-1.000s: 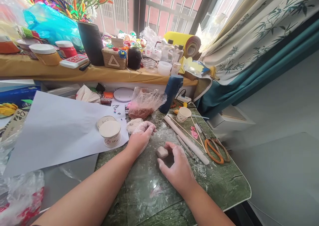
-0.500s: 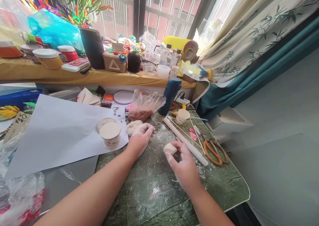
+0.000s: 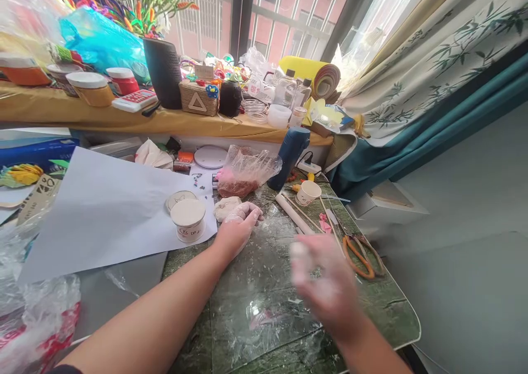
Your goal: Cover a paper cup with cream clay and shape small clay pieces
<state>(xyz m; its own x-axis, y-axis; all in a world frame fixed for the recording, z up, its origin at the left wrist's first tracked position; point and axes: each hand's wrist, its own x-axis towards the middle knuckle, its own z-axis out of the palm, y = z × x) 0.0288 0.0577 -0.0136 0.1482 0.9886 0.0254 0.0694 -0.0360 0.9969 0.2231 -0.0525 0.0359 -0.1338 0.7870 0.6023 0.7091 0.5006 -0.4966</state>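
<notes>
My right hand point(image 3: 324, 275), smeared by motion, is raised above the table with a small pale lump of clay point(image 3: 298, 252) pinched between thumb and fingers. White powder coats both hands. My left hand point(image 3: 239, 225) rests on the table with its fingers curled in; whether anything is inside them is hidden. Right beside its knuckles lies a larger pale lump of clay point(image 3: 227, 208). To the left, on a white sheet of paper point(image 3: 115, 209), a paper cup point(image 3: 190, 232) carries a flat clay disc point(image 3: 187, 212), and another disc with a drawn line point(image 3: 180, 199) lies behind.
A white rolling pin point(image 3: 293, 213), thin sticks, orange-handled scissors point(image 3: 358, 257) and a paper cup point(image 3: 308, 192) lie to the right. Behind are a plastic bag with reddish-brown material point(image 3: 239, 184) and a dark blue bottle point(image 3: 290, 157). A powdered clear sheet point(image 3: 247, 286) covers the table's middle.
My right hand closed on the small clay lump, lifted it off the clear sheet and moved right and nearer to me. The left hand has stayed put.
</notes>
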